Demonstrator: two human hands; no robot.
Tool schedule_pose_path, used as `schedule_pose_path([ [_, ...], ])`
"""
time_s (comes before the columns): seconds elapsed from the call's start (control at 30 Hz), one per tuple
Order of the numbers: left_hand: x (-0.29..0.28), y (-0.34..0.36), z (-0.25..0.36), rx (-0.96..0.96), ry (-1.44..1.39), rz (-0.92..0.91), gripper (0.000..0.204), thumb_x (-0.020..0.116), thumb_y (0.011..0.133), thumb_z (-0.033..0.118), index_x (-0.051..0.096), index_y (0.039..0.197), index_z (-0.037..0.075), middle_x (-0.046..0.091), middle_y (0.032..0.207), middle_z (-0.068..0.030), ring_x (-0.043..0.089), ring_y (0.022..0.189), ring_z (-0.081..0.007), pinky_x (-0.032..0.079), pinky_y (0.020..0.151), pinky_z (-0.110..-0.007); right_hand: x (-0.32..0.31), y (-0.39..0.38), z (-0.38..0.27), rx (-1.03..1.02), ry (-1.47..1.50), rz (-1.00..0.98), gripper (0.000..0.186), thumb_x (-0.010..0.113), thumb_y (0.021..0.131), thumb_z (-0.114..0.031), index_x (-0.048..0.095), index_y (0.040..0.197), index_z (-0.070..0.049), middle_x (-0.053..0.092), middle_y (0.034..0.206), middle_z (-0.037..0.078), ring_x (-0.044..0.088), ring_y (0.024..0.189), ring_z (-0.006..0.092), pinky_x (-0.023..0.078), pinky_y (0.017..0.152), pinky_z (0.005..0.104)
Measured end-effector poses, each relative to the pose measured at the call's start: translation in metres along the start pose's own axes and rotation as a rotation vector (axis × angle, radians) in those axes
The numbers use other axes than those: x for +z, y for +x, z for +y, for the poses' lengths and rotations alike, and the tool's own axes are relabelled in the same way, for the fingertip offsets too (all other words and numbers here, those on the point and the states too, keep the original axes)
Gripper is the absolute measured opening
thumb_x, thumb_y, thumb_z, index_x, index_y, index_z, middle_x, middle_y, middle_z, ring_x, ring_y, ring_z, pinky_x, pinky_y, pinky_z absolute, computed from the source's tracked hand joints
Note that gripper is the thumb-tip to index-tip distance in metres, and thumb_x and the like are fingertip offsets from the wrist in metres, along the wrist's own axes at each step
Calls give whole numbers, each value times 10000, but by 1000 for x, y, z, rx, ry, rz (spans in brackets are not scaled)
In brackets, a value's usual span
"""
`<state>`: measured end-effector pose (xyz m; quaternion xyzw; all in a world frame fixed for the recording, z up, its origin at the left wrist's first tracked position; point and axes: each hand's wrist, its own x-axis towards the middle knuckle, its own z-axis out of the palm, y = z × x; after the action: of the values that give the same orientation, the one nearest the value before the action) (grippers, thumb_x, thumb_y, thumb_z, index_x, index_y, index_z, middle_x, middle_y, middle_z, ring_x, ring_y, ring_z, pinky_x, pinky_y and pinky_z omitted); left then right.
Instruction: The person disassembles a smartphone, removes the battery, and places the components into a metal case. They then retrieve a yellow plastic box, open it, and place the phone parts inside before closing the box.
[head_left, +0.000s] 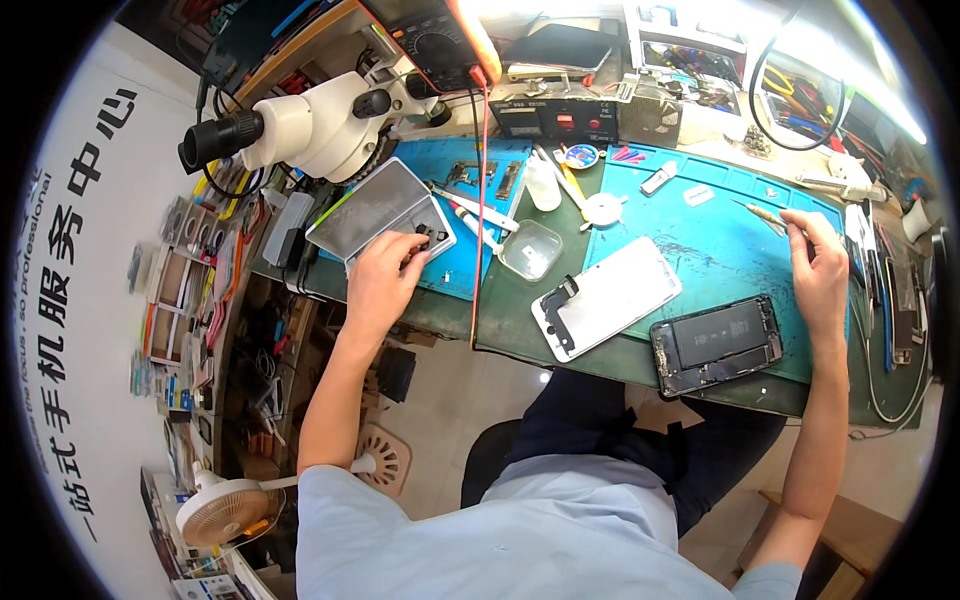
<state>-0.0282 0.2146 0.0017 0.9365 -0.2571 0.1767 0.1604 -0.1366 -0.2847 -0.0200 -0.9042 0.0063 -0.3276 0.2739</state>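
My left hand (382,283) is at the front edge of a shallow plastic box (375,212) with its lid raised. Its thumb and fingertips are bent together beside small black parts (432,236) in the box; what they pinch, if anything, is too small to tell. My right hand (822,262) grips a slim pointed tool (766,214) with a yellowish shaft, its tip toward the left above the blue mat (720,240). An opened phone (716,342), its battery exposed, lies nearest that hand. Left of it rests a white phone panel (606,298) with a black part on it.
A microscope (310,130) stands at the back left. A clear dish (531,250), a small bottle (543,185) and a white round holder (603,210) sit mid-bench. A red cable (480,200) hangs down the middle. Tools and cables (885,290) crowd the right edge.
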Motion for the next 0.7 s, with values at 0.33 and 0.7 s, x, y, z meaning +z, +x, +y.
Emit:
schedule_pose_path([
  [0.33, 10, 15, -12, -152, 41, 204, 129, 660, 917, 91, 715, 1013, 25, 704, 929, -107, 683, 783, -275, 528, 703, -368, 1, -1, -1, 71, 70, -34, 155, 575, 964, -27, 686, 1060, 26, 654, 888, 120, 624, 784, 199, 490, 725, 308],
  [0.7, 3, -1, -2, -5, 175, 83, 219, 570, 882, -23, 704, 1048, 25, 698, 1041, -109, 664, 936, -321, 525, 787, -377, 2, -2, 2, 10, 30, -5, 156, 582, 964, -32, 685, 1064, 28, 648, 879, 110, 614, 773, 181, 487, 710, 297],
])
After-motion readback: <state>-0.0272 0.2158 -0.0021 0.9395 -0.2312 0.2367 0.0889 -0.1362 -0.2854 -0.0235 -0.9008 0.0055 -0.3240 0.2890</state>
